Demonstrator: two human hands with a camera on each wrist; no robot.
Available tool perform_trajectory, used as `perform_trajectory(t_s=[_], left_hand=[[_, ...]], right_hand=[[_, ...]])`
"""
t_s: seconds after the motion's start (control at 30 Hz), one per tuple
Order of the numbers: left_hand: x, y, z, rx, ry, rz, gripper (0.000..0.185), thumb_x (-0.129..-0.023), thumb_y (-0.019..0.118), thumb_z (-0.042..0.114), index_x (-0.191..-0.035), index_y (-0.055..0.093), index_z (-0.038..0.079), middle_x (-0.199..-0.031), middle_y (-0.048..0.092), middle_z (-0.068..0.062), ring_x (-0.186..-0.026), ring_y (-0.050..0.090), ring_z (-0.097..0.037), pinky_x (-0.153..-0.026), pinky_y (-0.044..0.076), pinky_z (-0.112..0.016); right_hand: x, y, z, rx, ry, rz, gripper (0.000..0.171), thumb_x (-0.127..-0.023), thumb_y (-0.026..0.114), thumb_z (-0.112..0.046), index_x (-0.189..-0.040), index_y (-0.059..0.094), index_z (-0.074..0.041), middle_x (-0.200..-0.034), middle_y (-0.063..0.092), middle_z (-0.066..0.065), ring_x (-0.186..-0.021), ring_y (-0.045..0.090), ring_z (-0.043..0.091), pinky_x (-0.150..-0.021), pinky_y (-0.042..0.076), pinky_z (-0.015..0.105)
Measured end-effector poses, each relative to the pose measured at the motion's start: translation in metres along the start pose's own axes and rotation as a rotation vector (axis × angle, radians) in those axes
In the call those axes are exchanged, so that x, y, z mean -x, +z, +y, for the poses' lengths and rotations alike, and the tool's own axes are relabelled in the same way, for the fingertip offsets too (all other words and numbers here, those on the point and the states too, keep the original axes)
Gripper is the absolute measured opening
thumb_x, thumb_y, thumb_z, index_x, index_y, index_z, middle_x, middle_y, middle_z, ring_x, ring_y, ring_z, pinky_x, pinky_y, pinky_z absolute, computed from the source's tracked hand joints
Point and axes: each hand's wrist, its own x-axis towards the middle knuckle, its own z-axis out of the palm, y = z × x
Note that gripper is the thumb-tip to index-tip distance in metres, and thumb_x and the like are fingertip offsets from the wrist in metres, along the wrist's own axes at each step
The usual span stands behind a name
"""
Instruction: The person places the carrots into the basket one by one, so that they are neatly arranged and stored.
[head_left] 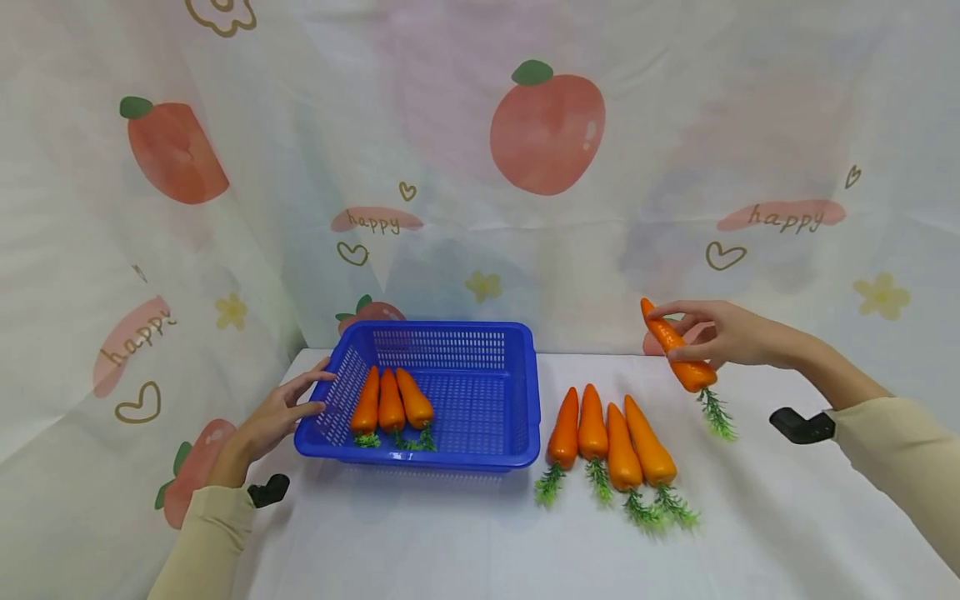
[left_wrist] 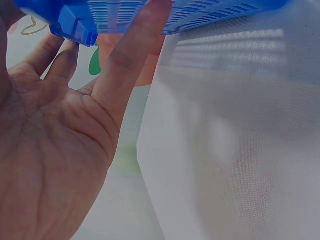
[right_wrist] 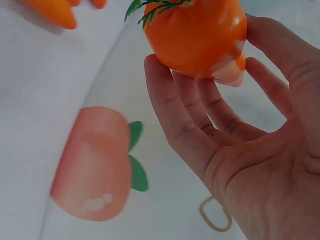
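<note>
My right hand holds a toy carrot above the table at the right, thumb and fingertips on its sides. The carrot tilts, its tip up to the left and its green leaves hanging below. In the right wrist view its rounded top end shows between the fingers. At the left, my left hand rests its fairly straight fingers on the left rim of a blue plastic basket. Three carrots lie side by side in the basket's left half, tips away from me.
Several more carrots lie in a row on the white table, just right of the basket, leaves towards me. A printed cloth with fruit pictures hangs behind the table and along the left side.
</note>
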Motion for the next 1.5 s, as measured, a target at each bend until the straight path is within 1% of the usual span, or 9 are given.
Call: perform_trajectory(t_s=[0.1,0.27,0.5,0.67,0.8,0.97,1.2,1.27,1.5], left_hand=[[0.000,0.000,0.000,0.002,-0.004,-0.002,0.054,-0.102,0.062,0.017,-0.152,0.044,0.007,-0.174,0.005,-0.002,-0.154,0.002,-0.049,-0.103,0.043,-0.070],[0.000,0.000,0.000,0.006,-0.004,-0.002,0.054,-0.102,0.062,0.017,-0.152,0.043,0.006,-0.174,0.005,-0.003,-0.154,0.002,-0.049,-0.103,0.042,-0.071],[0.001,0.000,0.000,0.004,0.001,-0.004,0.053,-0.102,0.061,0.017,-0.151,0.044,0.007,-0.174,0.005,-0.002,-0.155,0.001,-0.049,-0.103,0.041,-0.072],[0.000,-0.001,-0.001,-0.002,0.005,-0.007,0.053,-0.103,0.061,0.017,-0.152,0.044,0.007,-0.174,0.004,-0.003,-0.154,0.000,-0.050,-0.103,0.039,-0.074],[0.000,-0.001,-0.002,-0.009,-0.001,-0.005,0.053,-0.103,0.060,0.017,-0.152,0.043,0.008,-0.174,0.004,-0.003,-0.154,0.001,-0.050,-0.102,0.040,-0.074],[0.001,-0.001,-0.001,-0.008,-0.002,0.000,0.053,-0.103,0.060,0.017,-0.152,0.044,0.008,-0.174,0.004,-0.003,-0.154,0.002,-0.051,-0.102,0.041,-0.073],[0.000,0.001,-0.001,-0.009,0.012,0.010,0.053,-0.102,0.062,0.016,-0.151,0.044,0.006,-0.174,0.007,-0.003,-0.155,0.001,-0.048,-0.102,0.043,-0.071],[0.000,0.001,-0.001,-0.004,0.012,0.011,0.053,-0.102,0.061,0.015,-0.151,0.044,0.006,-0.174,0.007,-0.003,-0.155,0.002,-0.048,-0.102,0.043,-0.070],[0.001,0.000,0.000,-0.002,0.010,0.008,0.053,-0.102,0.061,0.015,-0.152,0.044,0.006,-0.174,0.007,-0.003,-0.155,0.002,-0.049,-0.103,0.043,-0.069]], right_hand=[[0.002,-0.009,-0.007,0.026,-0.006,0.051,0.067,-0.093,0.078,-0.031,-0.151,0.047,-0.017,-0.132,0.058,0.024,-0.097,0.066,0.029,-0.068,0.062,0.037],[0.005,-0.019,-0.015,0.051,-0.028,0.100,0.067,-0.095,0.075,-0.029,-0.154,0.044,-0.019,-0.136,0.057,0.024,-0.100,0.068,0.028,-0.072,0.061,0.037],[0.005,-0.022,-0.023,0.050,-0.053,0.120,0.067,-0.096,0.074,-0.023,-0.155,0.044,-0.018,-0.134,0.058,0.023,-0.104,0.069,0.032,-0.076,0.060,0.035],[0.003,-0.022,-0.026,0.072,-0.054,0.129,0.067,-0.095,0.075,-0.025,-0.154,0.045,-0.019,-0.135,0.059,0.021,-0.107,0.067,0.035,-0.079,0.059,0.038],[-0.001,-0.021,-0.030,0.078,-0.052,0.123,0.067,-0.095,0.076,-0.028,-0.154,0.046,-0.021,-0.136,0.059,0.020,-0.109,0.066,0.034,-0.080,0.058,0.037],[-0.011,-0.019,-0.037,0.060,-0.061,0.091,0.066,-0.094,0.077,-0.028,-0.152,0.047,-0.020,-0.135,0.059,0.019,-0.108,0.066,0.032,-0.079,0.059,0.034],[-0.033,-0.012,-0.050,0.061,-0.069,0.041,0.066,-0.094,0.077,-0.029,-0.153,0.047,-0.021,-0.135,0.058,0.020,-0.109,0.065,0.033,-0.080,0.060,0.041],[-0.040,-0.010,-0.055,0.065,-0.076,0.032,0.065,-0.094,0.077,-0.029,-0.152,0.048,-0.022,-0.135,0.058,0.020,-0.109,0.066,0.034,-0.079,0.061,0.042],[-0.065,-0.002,-0.077,0.018,-0.049,-0.015,0.064,-0.094,0.077,-0.031,-0.151,0.049,-0.024,-0.133,0.058,0.021,-0.109,0.067,0.034,-0.076,0.063,0.042]])
